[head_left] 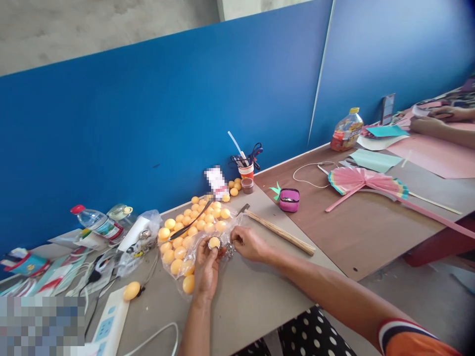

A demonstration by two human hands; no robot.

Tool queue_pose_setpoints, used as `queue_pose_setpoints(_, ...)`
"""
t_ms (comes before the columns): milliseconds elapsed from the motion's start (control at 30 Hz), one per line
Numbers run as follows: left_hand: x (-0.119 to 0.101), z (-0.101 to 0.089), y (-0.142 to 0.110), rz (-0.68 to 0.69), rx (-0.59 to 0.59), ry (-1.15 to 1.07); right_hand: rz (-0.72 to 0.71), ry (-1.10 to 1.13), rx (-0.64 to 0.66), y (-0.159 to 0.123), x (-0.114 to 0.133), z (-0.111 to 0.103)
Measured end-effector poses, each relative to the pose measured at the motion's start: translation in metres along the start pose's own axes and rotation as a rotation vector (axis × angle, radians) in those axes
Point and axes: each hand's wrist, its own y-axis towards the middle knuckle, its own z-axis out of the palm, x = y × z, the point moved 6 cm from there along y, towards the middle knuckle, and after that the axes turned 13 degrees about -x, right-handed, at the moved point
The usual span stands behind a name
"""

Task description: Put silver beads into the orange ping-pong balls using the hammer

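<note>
My left hand is closed around an orange ball, with a dark, silvery edging along its rim. Just to the right, my right hand has its fingers curled in a pinch; whatever is between the fingertips is too small to make out. Between the two hands lies a small cluster of shiny silvery bits. Beside and behind my left hand, several orange balls rest in and on a clear plastic bag, with a dark strap lying across them.
Beyond my right hand lies a bundle of thin sticks. A cup of tools stands by the blue partition. Bottles, cables and a power strip crowd the left. At right are a pink paper fan and another person's hands.
</note>
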Motion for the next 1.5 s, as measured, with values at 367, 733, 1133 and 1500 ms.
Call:
queue_pose_setpoints(367,0.002,0.003,-0.001,0.004,0.044,0.035,0.494,0.625,0.138,0.000,-0.002,0.009)
queue_pose_setpoints(733,0.002,0.004,-0.005,0.008,0.056,0.097,0.382,0.598,0.111,-0.003,0.001,0.015)
queue_pose_setpoints(1133,0.006,0.002,-0.002,0.033,0.037,0.152,0.487,0.636,0.152,-0.009,-0.001,0.024)
queue_pose_setpoints(1500,0.007,0.002,-0.003,0.023,0.037,0.165,0.513,0.640,0.153,-0.011,-0.010,0.027)
